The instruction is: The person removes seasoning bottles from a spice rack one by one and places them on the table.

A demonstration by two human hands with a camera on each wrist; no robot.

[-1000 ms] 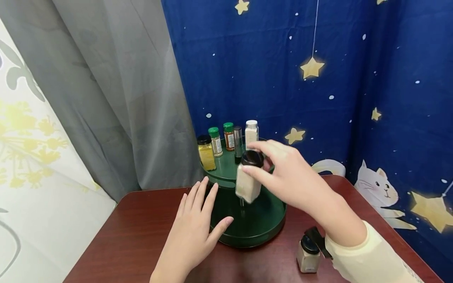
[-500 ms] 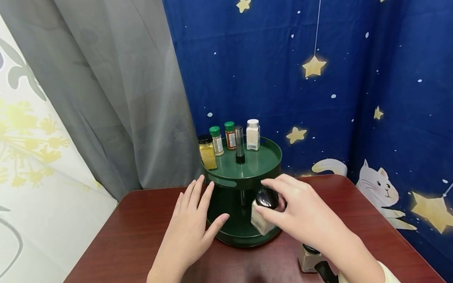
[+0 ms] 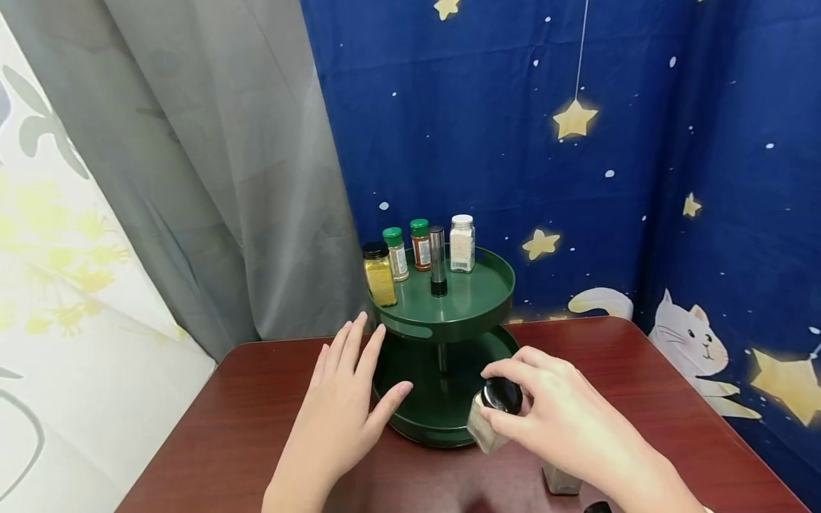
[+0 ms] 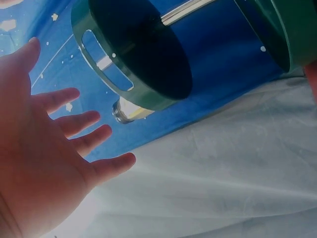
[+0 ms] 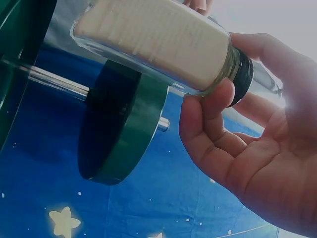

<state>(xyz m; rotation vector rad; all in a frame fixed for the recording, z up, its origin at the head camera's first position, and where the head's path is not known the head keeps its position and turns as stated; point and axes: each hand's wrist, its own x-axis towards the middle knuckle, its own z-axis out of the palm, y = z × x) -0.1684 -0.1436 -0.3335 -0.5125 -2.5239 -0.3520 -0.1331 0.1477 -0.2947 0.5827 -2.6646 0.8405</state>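
Note:
My right hand (image 3: 564, 417) grips a square glass spice jar (image 5: 153, 42) by its black lid, with pale powder inside. In the head view the jar hangs tilted in front of the lower tier of a green two-tier turntable rack (image 3: 449, 427). My left hand (image 3: 336, 406) is spread with straight fingers beside the rack's left side, holding nothing; the left wrist view shows its palm (image 4: 44, 158) apart from the upper tier. On that tier stand a yellow spice jar with a black lid (image 3: 380, 276), two green-capped spice bottles (image 3: 421, 246) and a white-capped jar (image 3: 462, 246).
A second jar of pale powder (image 3: 561, 481) stands on the red-brown table (image 3: 256, 420), partly hidden under my right hand. The rack's metal post (image 3: 438, 260) rises above the upper tier. Grey and blue star-patterned curtains (image 3: 513, 107) hang behind the table.
My right hand has carried the black-lidded jar from over the rack down and to the right, nearer to me. The left hand has barely shifted.

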